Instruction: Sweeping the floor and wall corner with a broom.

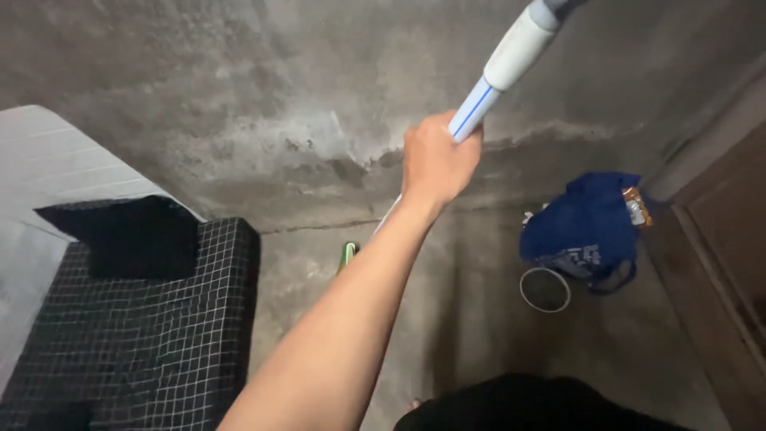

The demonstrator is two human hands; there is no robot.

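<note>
My left hand (435, 164) is raised in front of me and closed around a long pole (511, 56). The pole is white with a blue stripe and has a grey section at its top end, which leaves the frame at the upper right. It slants down to the left behind my forearm, and a green part (348, 254) of it shows low down near the concrete floor. My bare forearm reaches up from the bottom middle of the view. My right hand is out of sight.
A black small-tiled block (152, 319) stands at the left, beside a white tiled surface (56, 168). A blue bag (586, 219) with a snack packet and a round white-rimmed container (545, 289) lie on the floor at right. A brown wooden door (730, 239) borders the right edge.
</note>
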